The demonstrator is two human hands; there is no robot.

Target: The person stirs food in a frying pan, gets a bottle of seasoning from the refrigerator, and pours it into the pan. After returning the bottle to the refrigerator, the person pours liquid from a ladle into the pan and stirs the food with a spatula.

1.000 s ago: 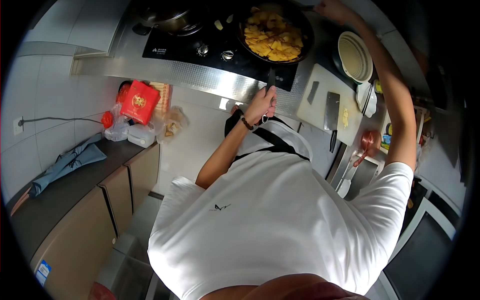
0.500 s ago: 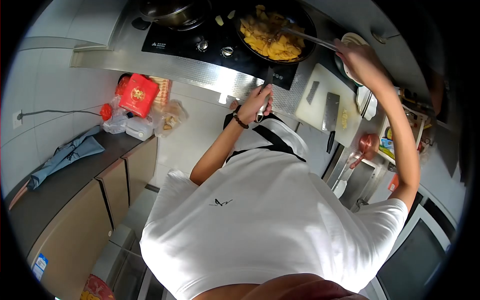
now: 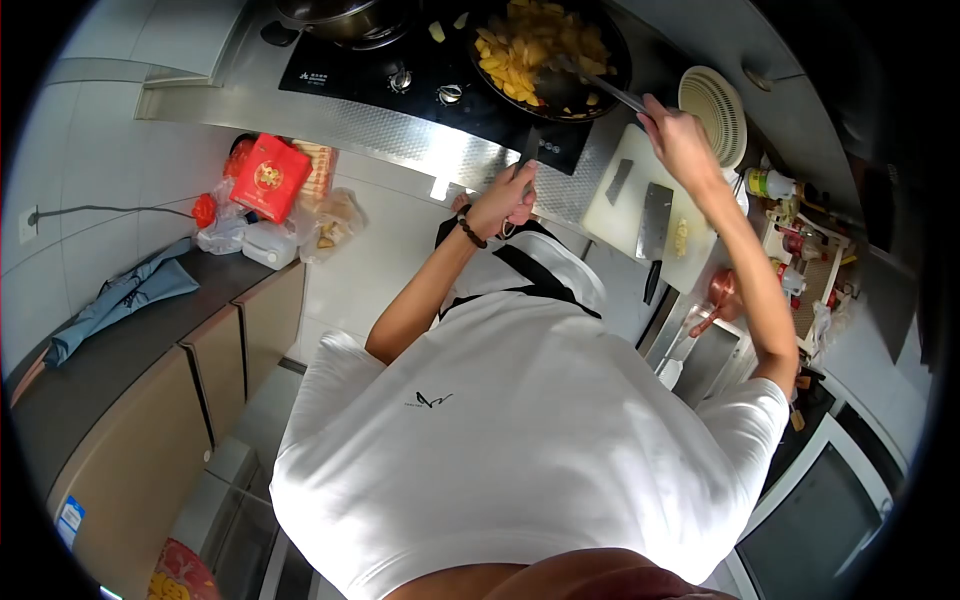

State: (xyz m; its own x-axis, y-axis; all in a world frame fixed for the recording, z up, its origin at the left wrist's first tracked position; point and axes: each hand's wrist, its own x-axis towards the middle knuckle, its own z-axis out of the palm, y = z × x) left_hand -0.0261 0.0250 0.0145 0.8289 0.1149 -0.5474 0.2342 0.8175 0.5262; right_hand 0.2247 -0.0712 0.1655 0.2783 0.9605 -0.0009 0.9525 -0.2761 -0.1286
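Pan, round, dark, one: on the right part of the black glass hob, at the far side of the scene, its handle pointing near. Yellow slices: a heap inside the pan, mostly to the left and far side, with dark pan floor bare at the near right. Left hand: fingers curled around the pan handle; a dark beaded bracelet at the wrist. Right hand: fingers closed about the end of a long metal utensil, which slants left and far into the pan; its working end among the slices is too blurred to name. Pot, metal: on the left part of the hob. Knobs, two, silver: along the hob's near edge. Cutting board, pale: right of the left hand, bearing a black-handled cleaver, a narrow grey strip to its left and pale chopped bits to its right. Slotted basket, cream: just right of the right hand. Ladle, reddish: nearer, right of the board. Bag, red: at the left, among plastic bags.
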